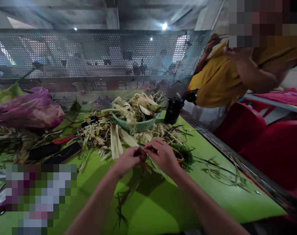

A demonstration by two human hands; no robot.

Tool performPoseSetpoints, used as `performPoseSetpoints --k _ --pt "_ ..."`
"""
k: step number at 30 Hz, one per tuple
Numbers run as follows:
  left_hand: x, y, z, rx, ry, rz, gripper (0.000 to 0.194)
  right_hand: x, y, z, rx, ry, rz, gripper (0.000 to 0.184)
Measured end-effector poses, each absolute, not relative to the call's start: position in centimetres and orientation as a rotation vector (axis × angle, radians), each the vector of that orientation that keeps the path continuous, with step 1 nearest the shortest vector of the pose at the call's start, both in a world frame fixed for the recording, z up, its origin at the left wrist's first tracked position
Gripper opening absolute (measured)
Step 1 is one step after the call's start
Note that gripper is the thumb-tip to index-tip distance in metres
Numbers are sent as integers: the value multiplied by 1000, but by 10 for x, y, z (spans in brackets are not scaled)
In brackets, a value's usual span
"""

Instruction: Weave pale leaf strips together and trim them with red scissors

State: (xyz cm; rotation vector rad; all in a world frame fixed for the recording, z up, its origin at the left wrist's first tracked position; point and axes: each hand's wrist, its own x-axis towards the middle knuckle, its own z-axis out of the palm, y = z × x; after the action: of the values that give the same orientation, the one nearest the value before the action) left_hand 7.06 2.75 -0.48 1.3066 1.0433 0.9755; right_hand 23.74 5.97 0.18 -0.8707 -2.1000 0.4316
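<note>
My left hand (130, 159) and my right hand (164, 157) meet over the green table, fingers pinched close together. Between them run thin dried plant strands (145, 168), whose ends hang below the fingers; the exact grip point is partly hidden. A ring with a red stone sits on my right hand. Just beyond, pale dry husk strips (116, 143) hang from a heap of dried plant scraps (96, 130). To the right of my right hand lie a yellow loop-shaped handle (178, 154) and a dark green feathery sprig (187, 156).
A green basket (136, 125) full of dry husks stands behind the heap, beside a black camera (174, 109). At left are a purple plastic bag (30, 109), dark flat phone-like objects (63, 153) and an orange-handled tool (63, 139). A person in yellow (219, 76) stands near red chairs (273, 153).
</note>
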Motion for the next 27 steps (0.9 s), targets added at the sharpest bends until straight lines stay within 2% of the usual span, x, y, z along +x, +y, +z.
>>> performPoseSetpoints --k 5,9,12,27 --pt "69 31 -10 1223 1045 1049 8 241 55 4 -848 -1953 427 23" --pt "68 33 -13 1221 1051 1065 12 248 49 4 -865 -1999 428 8" --pt "66 33 -12 1255 1078 1073 14 248 48 0 -883 -2116 439 5" --pt "64 37 -16 1327 1168 1085 12 242 42 -2 -784 -2174 512 10"
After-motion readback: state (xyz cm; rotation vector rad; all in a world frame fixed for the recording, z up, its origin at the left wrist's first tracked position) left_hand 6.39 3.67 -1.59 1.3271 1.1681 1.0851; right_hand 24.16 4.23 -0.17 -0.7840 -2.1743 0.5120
